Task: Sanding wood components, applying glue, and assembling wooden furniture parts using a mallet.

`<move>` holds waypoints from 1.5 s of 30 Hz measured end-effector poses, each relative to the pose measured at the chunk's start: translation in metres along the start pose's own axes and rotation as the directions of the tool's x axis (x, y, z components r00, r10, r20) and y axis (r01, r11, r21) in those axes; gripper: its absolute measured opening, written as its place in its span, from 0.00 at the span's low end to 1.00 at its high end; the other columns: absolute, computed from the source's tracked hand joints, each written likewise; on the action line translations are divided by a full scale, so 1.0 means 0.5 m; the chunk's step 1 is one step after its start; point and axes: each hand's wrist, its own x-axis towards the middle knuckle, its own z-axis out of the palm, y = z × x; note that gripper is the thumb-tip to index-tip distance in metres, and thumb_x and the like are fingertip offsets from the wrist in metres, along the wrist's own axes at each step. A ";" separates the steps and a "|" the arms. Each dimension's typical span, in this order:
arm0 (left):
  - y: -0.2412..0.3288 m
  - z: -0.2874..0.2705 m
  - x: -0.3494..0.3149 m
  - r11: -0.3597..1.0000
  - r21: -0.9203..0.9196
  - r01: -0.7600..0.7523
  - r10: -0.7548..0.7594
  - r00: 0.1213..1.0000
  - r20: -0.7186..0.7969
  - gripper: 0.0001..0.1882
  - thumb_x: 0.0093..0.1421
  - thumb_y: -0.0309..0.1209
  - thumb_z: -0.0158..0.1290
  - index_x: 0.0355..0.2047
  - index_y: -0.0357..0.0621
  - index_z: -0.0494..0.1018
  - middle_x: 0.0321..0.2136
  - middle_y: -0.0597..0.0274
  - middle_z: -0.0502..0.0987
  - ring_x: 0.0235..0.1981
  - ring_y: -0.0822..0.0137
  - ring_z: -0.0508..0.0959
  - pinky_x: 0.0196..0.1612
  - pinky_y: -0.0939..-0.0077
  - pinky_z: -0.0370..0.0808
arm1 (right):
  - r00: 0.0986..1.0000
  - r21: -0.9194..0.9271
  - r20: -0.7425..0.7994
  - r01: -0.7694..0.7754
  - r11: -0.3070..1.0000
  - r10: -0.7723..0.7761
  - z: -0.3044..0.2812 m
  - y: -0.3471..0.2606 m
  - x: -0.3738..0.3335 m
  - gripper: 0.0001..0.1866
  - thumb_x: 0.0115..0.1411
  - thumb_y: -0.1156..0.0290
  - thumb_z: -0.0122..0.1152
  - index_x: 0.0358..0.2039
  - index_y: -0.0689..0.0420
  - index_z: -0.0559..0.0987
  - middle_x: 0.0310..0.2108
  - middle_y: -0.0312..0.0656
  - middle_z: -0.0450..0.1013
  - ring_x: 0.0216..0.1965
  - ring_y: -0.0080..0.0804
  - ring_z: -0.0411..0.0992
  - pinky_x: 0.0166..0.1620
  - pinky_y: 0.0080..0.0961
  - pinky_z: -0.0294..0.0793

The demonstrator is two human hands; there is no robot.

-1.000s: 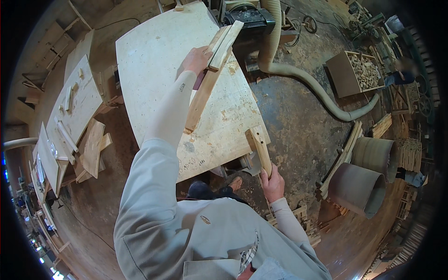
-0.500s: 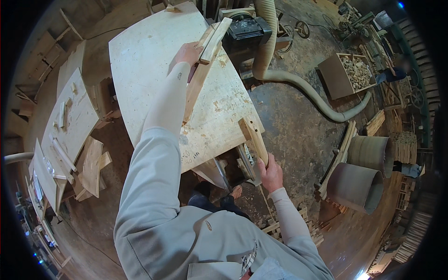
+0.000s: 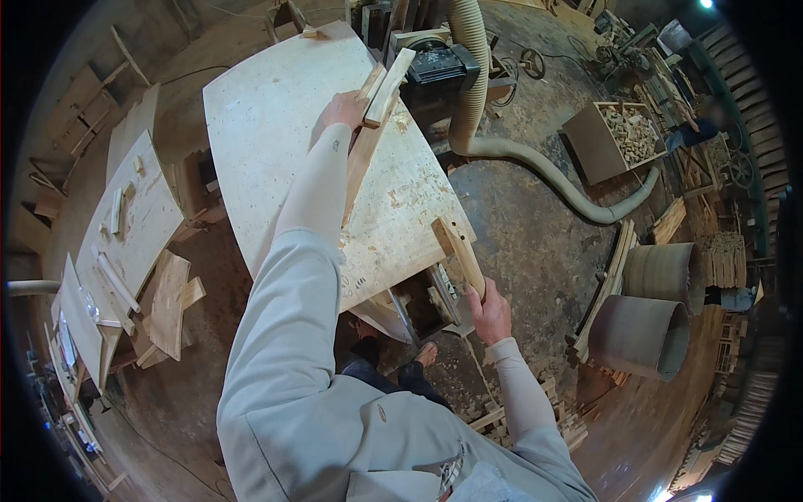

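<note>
Sawdust-strewn tabletop (image 3: 276, 134) fills a cluttered woodshop, a ribbed dust hose (image 3: 535, 163) snaking over the concrete floor. My left hand (image 3: 345, 109) has its grip closed on long wooden slats (image 3: 368, 138) lying on the tabletop; my right hand (image 3: 492, 311) clasps a short drilled wood piece (image 3: 458, 251) off its near edge. I judge this a mid-sorting step, and next I need to lift that short piece up onto the surface.

The left hand (image 3: 343, 109) hid the middle of the long wooden piece (image 3: 368, 134); its fingers could not be made out. The right hand (image 3: 492, 311) covered the short block (image 3: 458, 251) at its lower end. At two o'clock, the crate (image 3: 615, 138) held scraps too small to tell.
</note>
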 end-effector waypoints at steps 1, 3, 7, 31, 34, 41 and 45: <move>0.005 0.002 -0.013 1.000 0.021 0.009 -0.009 1.000 -0.016 0.24 0.74 0.48 0.54 0.65 0.55 0.82 0.57 0.46 0.85 0.59 0.42 0.84 0.64 0.51 0.79 | 1.000 0.003 -0.002 -0.001 1.000 0.001 -0.002 0.007 -0.007 0.23 0.76 0.52 0.60 0.61 0.56 0.77 0.41 0.63 0.83 0.43 0.68 0.83 0.44 0.57 0.81; 0.013 0.006 -0.036 0.998 0.049 0.026 -0.024 0.999 -0.039 0.25 0.74 0.48 0.54 0.66 0.57 0.81 0.58 0.45 0.84 0.59 0.42 0.84 0.64 0.51 0.79 | 1.000 0.006 -0.015 0.018 1.000 -0.017 -0.004 0.022 -0.024 0.23 0.76 0.53 0.60 0.61 0.56 0.77 0.41 0.63 0.84 0.43 0.68 0.83 0.44 0.57 0.81; 0.016 0.001 -0.085 0.995 0.032 0.091 -0.090 0.996 -0.027 0.27 0.72 0.51 0.56 0.67 0.60 0.80 0.62 0.41 0.82 0.61 0.42 0.82 0.65 0.50 0.79 | 0.999 0.010 -0.005 0.034 0.999 -0.034 -0.006 0.046 -0.060 0.23 0.76 0.53 0.60 0.61 0.55 0.77 0.40 0.62 0.84 0.42 0.68 0.83 0.43 0.57 0.81; 0.035 0.039 -0.319 0.985 0.155 -0.070 0.114 0.947 -0.301 0.23 0.71 0.43 0.61 0.62 0.47 0.83 0.55 0.42 0.79 0.56 0.41 0.80 0.60 0.44 0.78 | 1.000 -0.005 -0.021 0.021 1.000 -0.021 -0.038 0.155 -0.205 0.24 0.75 0.50 0.61 0.60 0.55 0.77 0.40 0.61 0.84 0.42 0.67 0.82 0.43 0.58 0.81; 0.023 0.052 -0.308 0.997 0.032 -0.065 0.069 0.983 -0.173 0.23 0.70 0.43 0.62 0.60 0.46 0.84 0.54 0.40 0.80 0.56 0.40 0.81 0.60 0.47 0.78 | 0.999 -0.018 -0.025 0.026 1.000 -0.026 -0.038 0.158 -0.202 0.24 0.75 0.51 0.61 0.60 0.55 0.77 0.40 0.61 0.84 0.42 0.67 0.83 0.43 0.58 0.81; 0.019 0.088 -0.235 0.995 -0.033 -0.098 0.093 0.986 -0.141 0.23 0.66 0.43 0.66 0.56 0.44 0.86 0.47 0.41 0.84 0.54 0.42 0.83 0.59 0.52 0.79 | 0.999 -0.021 -0.010 0.035 0.999 -0.035 -0.036 0.162 -0.202 0.24 0.75 0.52 0.61 0.62 0.55 0.77 0.41 0.62 0.84 0.42 0.67 0.83 0.43 0.58 0.81; 0.029 0.097 -0.195 0.991 -0.055 -0.123 0.114 0.982 -0.151 0.22 0.63 0.42 0.67 0.52 0.42 0.88 0.45 0.39 0.86 0.51 0.42 0.84 0.59 0.53 0.80 | 1.000 -0.026 -0.003 0.021 0.999 -0.021 -0.042 0.153 -0.199 0.24 0.76 0.52 0.61 0.63 0.55 0.76 0.40 0.61 0.84 0.41 0.67 0.83 0.42 0.58 0.81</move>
